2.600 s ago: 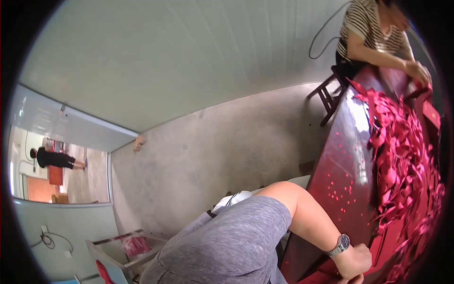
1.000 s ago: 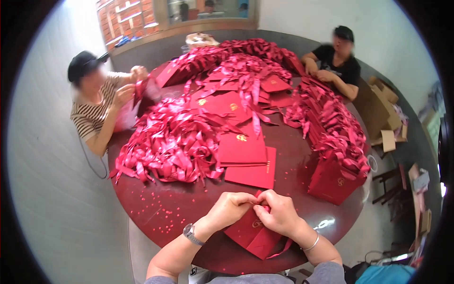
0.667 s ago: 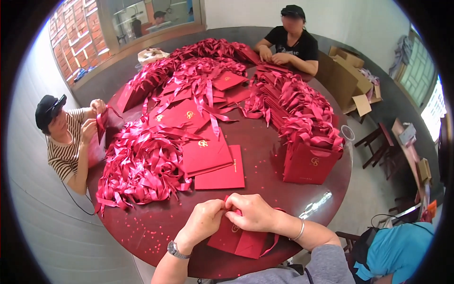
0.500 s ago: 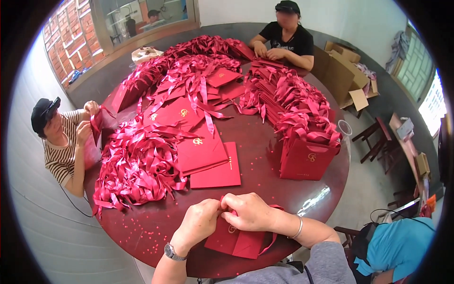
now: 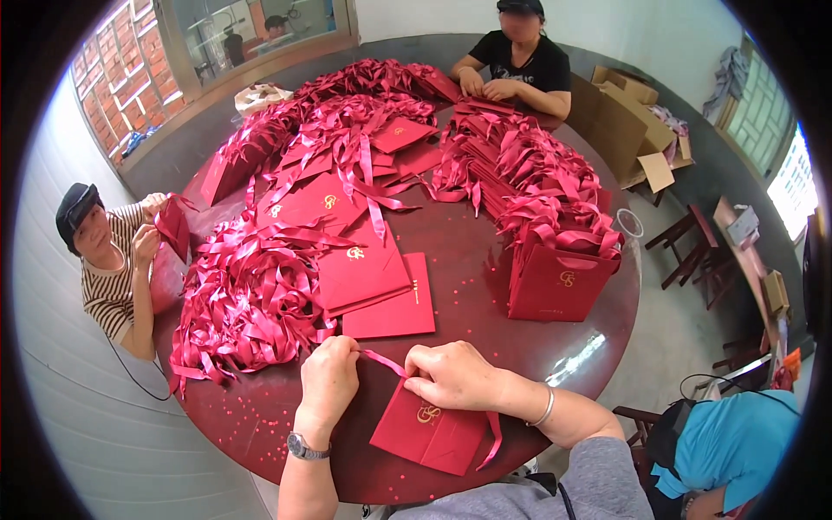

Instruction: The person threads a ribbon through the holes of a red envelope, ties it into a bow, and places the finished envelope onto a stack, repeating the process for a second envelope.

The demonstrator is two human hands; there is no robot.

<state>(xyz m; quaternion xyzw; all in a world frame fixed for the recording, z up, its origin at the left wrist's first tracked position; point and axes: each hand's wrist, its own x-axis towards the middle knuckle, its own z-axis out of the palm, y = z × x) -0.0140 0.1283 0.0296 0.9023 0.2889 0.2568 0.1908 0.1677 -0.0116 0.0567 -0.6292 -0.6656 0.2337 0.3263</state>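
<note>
A flat red paper gift bag (image 5: 451, 432) with a gold emblem lies at the near edge of the table. My right hand (image 5: 452, 374) is closed on its upper edge, where the ribbon meets the bag. Left of it, my left hand (image 5: 331, 374) pinches the end of a pink-red ribbon (image 5: 383, 361), which stretches taut between both hands. A second length of ribbon (image 5: 495, 438) hangs loose at the bag's right side. Just beyond my hands lie flat red bags (image 5: 394, 314), and a heap of loose ribbons (image 5: 251, 316) is at the left.
The round dark red table (image 5: 472, 251) carries rows of ribboned bags (image 5: 537, 173) and an upright bag (image 5: 559, 282). Red confetti-like bits are scattered about. Co-workers sit at left and far side; a person in blue (image 5: 737, 451) is at right. Cardboard boxes (image 5: 637, 126) stand behind.
My left hand has moved left, away from my right hand, drawing the ribbon out straight. My right hand stays at the bag's upper edge.
</note>
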